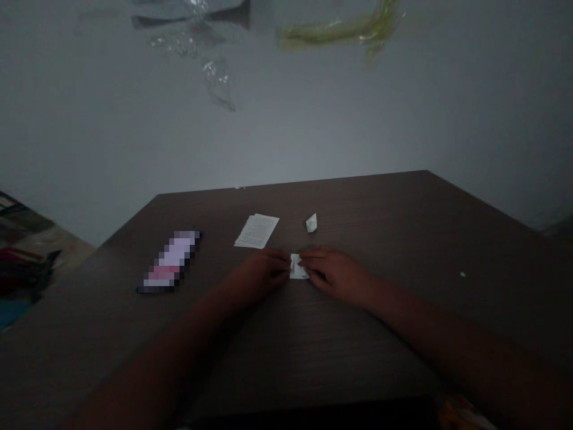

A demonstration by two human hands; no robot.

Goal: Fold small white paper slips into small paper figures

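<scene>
A small folded white paper point(298, 267) lies on the dark wooden table point(403, 239) between my hands. My left hand point(262, 272) pinches its left edge with curled fingertips. From the other side my right hand point(333, 273) presses the paper's right edge with its fingers together. A printed sheet of paper point(256, 230) lies flat just beyond my left hand. A tiny folded paper piece point(311, 223) sits beyond my right hand. The scene is dim.
A blurred rectangular object point(170, 261) lies on the table's left side. A small white scrap point(462, 274) rests at the right. The wall behind carries clear plastic point(217, 77) and a greenish strip point(340, 30). Clutter point(22, 269) sits off the left edge.
</scene>
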